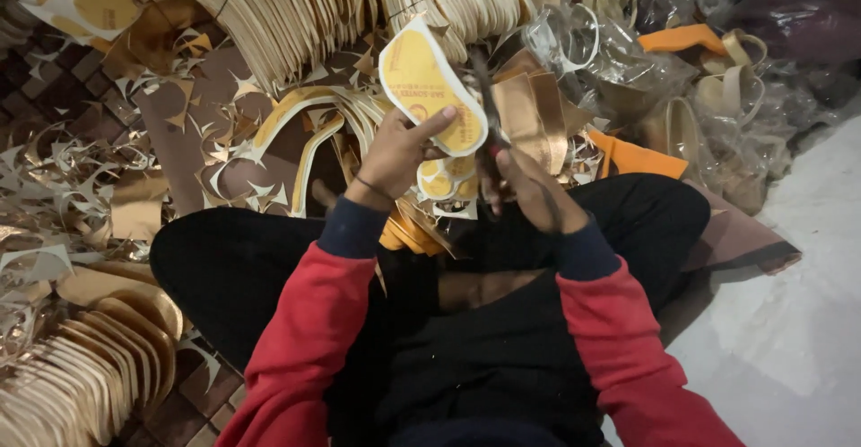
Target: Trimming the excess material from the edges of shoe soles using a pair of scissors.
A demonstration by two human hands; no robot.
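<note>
My left hand [401, 151] pinches a yellow shoe insole with a white border [429, 84], held up tilted above my lap. My right hand [523, 189] grips a pair of scissors [484, 97], whose dark blades reach up along the insole's right edge. More yellow insole pieces [446, 178] lie just under my hands. I sit cross-legged in black trousers with red sleeves.
Bundled stacks of beige insoles [278, 8] lie ahead, another stack [81, 384] at my lower left. Gold and white offcuts [81, 169] litter the floor on the left. Gold straps [534, 115], clear plastic bags [619, 52] and orange pieces [686, 39] sit to the right.
</note>
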